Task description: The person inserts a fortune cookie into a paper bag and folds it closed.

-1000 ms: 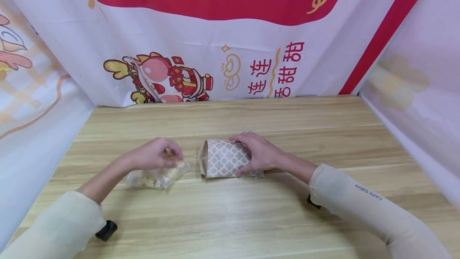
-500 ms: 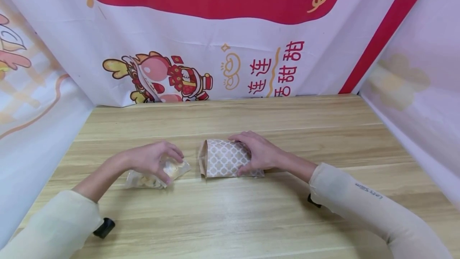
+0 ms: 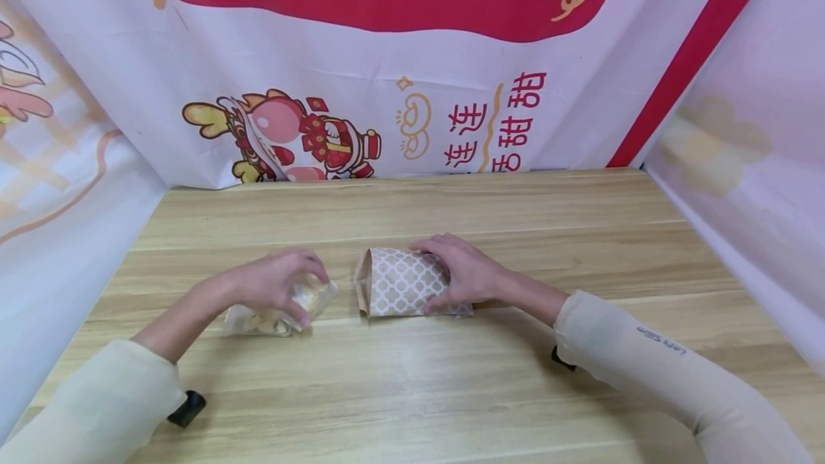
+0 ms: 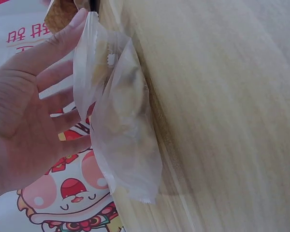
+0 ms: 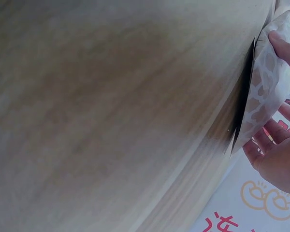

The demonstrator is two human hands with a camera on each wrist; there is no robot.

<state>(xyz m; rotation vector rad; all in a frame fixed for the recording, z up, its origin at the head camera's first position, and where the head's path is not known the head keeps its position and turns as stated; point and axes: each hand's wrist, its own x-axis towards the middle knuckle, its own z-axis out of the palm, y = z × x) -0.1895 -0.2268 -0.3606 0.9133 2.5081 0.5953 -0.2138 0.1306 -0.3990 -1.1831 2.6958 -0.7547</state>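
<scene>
My left hand (image 3: 280,283) arches over a clear snack packet (image 3: 314,297) with pale yellowish pieces inside, gripping it with the thumb on the near side and the fingers on the far side. A second clear packet (image 3: 261,322) lies partly under that hand; the left wrist view shows it as the larger, cloudy packet (image 4: 128,118) beside the first. My right hand (image 3: 467,274) holds a brown paper bag (image 3: 402,283) with a white lattice print, thumb along its near edge and fingers over its far edge. The bag lies on its side, its mouth (image 3: 363,283) facing left towards the packets.
The wood-grain table (image 3: 412,392) extends round both hands. A printed white and red cloth (image 3: 354,63) hangs along its back edge, and more cloth (image 3: 71,127) closes the left and right sides.
My left hand has spread from a pinch into a wider grip across the right-hand packet, which has shifted slightly up and left. My right hand and the paper bag have stayed put.
</scene>
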